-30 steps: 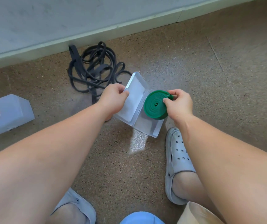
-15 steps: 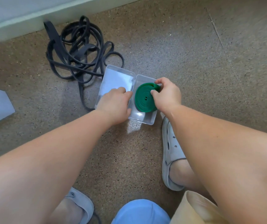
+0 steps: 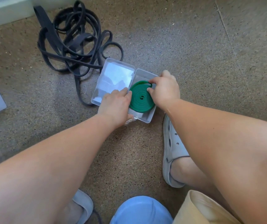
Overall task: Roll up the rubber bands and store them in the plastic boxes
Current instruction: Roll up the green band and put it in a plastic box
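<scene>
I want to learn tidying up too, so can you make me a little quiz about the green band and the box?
1. True or false: the green band is rolled up and sits in the open box.
2. Where are the black bands? A: in the lid. B: in a loose heap on the floor beyond the box. C: in a hand.
3. Fill in: the hand that pinches the green band's outer end is the ____ hand.

Key: 1 true; 2 B; 3 right, the right hand.
</scene>
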Action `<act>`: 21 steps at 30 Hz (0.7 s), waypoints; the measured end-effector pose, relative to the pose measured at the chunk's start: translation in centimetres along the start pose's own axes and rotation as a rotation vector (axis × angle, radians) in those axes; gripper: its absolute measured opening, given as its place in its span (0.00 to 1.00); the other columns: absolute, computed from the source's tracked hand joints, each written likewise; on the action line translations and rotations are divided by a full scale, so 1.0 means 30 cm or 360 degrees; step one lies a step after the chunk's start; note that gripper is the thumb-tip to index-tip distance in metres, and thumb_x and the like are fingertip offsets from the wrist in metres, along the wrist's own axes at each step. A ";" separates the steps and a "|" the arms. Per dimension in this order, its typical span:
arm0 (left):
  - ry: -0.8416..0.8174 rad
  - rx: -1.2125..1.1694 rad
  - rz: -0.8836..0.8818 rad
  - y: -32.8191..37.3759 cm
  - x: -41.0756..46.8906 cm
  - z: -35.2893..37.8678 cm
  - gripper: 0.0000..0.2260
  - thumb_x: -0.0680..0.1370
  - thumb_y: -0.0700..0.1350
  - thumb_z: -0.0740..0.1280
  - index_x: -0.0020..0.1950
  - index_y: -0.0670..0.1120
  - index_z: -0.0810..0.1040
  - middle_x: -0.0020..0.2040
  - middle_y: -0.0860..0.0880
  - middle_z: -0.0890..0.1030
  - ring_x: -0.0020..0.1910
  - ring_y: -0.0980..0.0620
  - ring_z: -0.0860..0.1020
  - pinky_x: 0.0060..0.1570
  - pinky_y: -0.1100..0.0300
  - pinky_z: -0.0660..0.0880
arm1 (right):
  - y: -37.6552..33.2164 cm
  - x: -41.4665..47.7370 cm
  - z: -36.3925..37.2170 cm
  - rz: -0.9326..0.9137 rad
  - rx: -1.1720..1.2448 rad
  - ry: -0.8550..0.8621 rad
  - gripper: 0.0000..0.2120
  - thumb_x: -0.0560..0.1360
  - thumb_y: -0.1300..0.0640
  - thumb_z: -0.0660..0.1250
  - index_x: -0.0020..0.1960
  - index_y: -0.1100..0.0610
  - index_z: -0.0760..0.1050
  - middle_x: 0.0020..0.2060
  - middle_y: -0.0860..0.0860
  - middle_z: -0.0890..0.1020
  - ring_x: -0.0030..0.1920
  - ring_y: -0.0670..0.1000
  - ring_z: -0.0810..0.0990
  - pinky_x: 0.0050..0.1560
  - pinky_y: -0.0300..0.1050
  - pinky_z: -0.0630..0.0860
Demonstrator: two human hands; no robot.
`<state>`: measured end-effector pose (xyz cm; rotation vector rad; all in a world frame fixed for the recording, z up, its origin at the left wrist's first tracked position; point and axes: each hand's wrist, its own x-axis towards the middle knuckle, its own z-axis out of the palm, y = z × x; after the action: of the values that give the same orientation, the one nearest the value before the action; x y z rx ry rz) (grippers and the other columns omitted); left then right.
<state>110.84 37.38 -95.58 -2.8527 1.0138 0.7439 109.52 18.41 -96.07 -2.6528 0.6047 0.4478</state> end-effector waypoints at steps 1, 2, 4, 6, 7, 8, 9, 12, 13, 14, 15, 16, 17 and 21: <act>0.0013 0.0002 -0.0002 -0.003 0.000 0.001 0.40 0.73 0.63 0.72 0.78 0.46 0.62 0.76 0.48 0.68 0.65 0.42 0.72 0.59 0.45 0.73 | 0.006 0.000 -0.001 -0.0029 -0.0099 0.0007 0.16 0.76 0.47 0.71 0.63 0.47 0.81 0.59 0.54 0.72 0.62 0.60 0.71 0.64 0.54 0.70; 0.0016 0.0005 -0.0006 -0.006 0.000 0.001 0.40 0.73 0.63 0.72 0.78 0.46 0.61 0.77 0.48 0.66 0.66 0.42 0.72 0.59 0.45 0.73 | 0.012 -0.002 -0.002 -0.0040 -0.0171 0.0020 0.16 0.76 0.45 0.71 0.63 0.46 0.80 0.60 0.54 0.72 0.63 0.60 0.69 0.65 0.54 0.68; 0.0023 0.0012 -0.0014 -0.014 0.003 0.002 0.40 0.74 0.62 0.71 0.80 0.48 0.59 0.79 0.48 0.63 0.67 0.42 0.70 0.60 0.46 0.72 | 0.018 -0.007 -0.002 -0.0035 -0.0275 0.0048 0.18 0.76 0.43 0.70 0.64 0.44 0.79 0.61 0.54 0.70 0.63 0.60 0.68 0.66 0.55 0.66; 0.0049 0.0013 -0.0015 -0.021 0.006 0.001 0.39 0.74 0.61 0.71 0.80 0.52 0.58 0.80 0.48 0.60 0.68 0.41 0.70 0.61 0.45 0.72 | 0.012 -0.012 0.006 -0.0025 -0.0376 0.0064 0.19 0.75 0.41 0.70 0.65 0.43 0.79 0.60 0.54 0.70 0.63 0.60 0.68 0.64 0.55 0.65; 0.0069 0.0009 -0.0019 -0.025 0.006 -0.001 0.38 0.74 0.61 0.71 0.80 0.54 0.58 0.80 0.46 0.60 0.68 0.40 0.70 0.61 0.44 0.71 | 0.007 -0.015 0.009 -0.0026 -0.0423 0.0063 0.20 0.75 0.40 0.69 0.65 0.43 0.78 0.60 0.54 0.69 0.63 0.60 0.68 0.64 0.56 0.65; 0.0092 -0.0004 -0.0038 -0.030 0.007 -0.002 0.38 0.74 0.60 0.72 0.80 0.56 0.59 0.80 0.45 0.60 0.68 0.40 0.70 0.61 0.44 0.71 | 0.004 -0.017 0.012 -0.0031 -0.0458 0.0059 0.20 0.75 0.39 0.68 0.65 0.43 0.78 0.60 0.55 0.69 0.63 0.60 0.68 0.64 0.56 0.66; 0.0111 -0.0033 -0.0074 -0.036 0.004 -0.006 0.39 0.73 0.60 0.73 0.79 0.56 0.59 0.79 0.44 0.61 0.68 0.39 0.69 0.62 0.44 0.71 | 0.004 -0.019 0.011 -0.0043 -0.0487 0.0054 0.21 0.75 0.38 0.68 0.65 0.43 0.78 0.60 0.55 0.69 0.63 0.61 0.68 0.63 0.56 0.66; 0.0150 -0.0151 -0.0137 -0.060 -0.017 -0.018 0.42 0.69 0.62 0.75 0.78 0.55 0.61 0.77 0.43 0.64 0.68 0.38 0.69 0.65 0.43 0.70 | 0.019 -0.030 0.004 -0.0122 -0.0624 0.0043 0.25 0.74 0.34 0.66 0.66 0.44 0.76 0.59 0.55 0.69 0.62 0.61 0.68 0.62 0.56 0.67; 0.0168 -0.0172 -0.0137 -0.072 -0.027 -0.022 0.42 0.68 0.64 0.75 0.78 0.55 0.63 0.76 0.43 0.65 0.69 0.38 0.69 0.66 0.43 0.69 | 0.026 -0.034 0.000 -0.0134 -0.0638 0.0022 0.26 0.74 0.33 0.65 0.67 0.45 0.74 0.59 0.55 0.69 0.62 0.60 0.68 0.62 0.57 0.67; 0.0197 -0.0182 -0.0161 -0.088 -0.036 -0.029 0.42 0.68 0.66 0.74 0.77 0.54 0.64 0.76 0.44 0.65 0.69 0.39 0.69 0.67 0.43 0.68 | 0.030 -0.039 -0.003 -0.0125 -0.0589 0.0002 0.27 0.74 0.34 0.65 0.69 0.45 0.72 0.60 0.55 0.69 0.63 0.60 0.68 0.63 0.57 0.66; 0.0243 -0.0185 -0.0225 -0.107 -0.042 -0.038 0.42 0.68 0.68 0.72 0.77 0.54 0.65 0.75 0.44 0.65 0.69 0.39 0.68 0.68 0.43 0.67 | 0.030 -0.044 -0.006 -0.0096 -0.0467 -0.0005 0.28 0.75 0.35 0.65 0.71 0.46 0.71 0.61 0.56 0.69 0.64 0.60 0.68 0.65 0.56 0.66; 0.0305 -0.0195 -0.0334 -0.130 -0.045 -0.046 0.40 0.69 0.69 0.71 0.76 0.53 0.66 0.75 0.44 0.66 0.69 0.39 0.68 0.67 0.43 0.67 | 0.028 -0.051 -0.010 -0.0058 -0.0299 0.0023 0.28 0.76 0.37 0.66 0.72 0.47 0.70 0.63 0.56 0.69 0.65 0.60 0.67 0.67 0.56 0.65; 0.0364 -0.0234 -0.0480 -0.154 -0.044 -0.053 0.39 0.70 0.68 0.70 0.75 0.52 0.67 0.74 0.44 0.66 0.68 0.39 0.68 0.67 0.43 0.67 | 0.025 -0.057 -0.011 -0.0011 -0.0128 0.0075 0.27 0.76 0.40 0.67 0.72 0.49 0.70 0.64 0.56 0.69 0.66 0.60 0.67 0.68 0.56 0.65; 0.0287 -0.0682 -0.1134 -0.218 -0.034 -0.076 0.35 0.73 0.58 0.70 0.76 0.47 0.65 0.72 0.41 0.67 0.68 0.37 0.68 0.65 0.43 0.69 | 0.004 -0.080 -0.024 0.0267 0.0390 0.0086 0.22 0.78 0.50 0.68 0.69 0.54 0.68 0.66 0.57 0.70 0.64 0.59 0.73 0.64 0.51 0.70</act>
<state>115.06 42.71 -93.97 -3.3140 -0.2341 0.6866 107.56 18.83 -94.56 -2.3983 0.8461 0.3264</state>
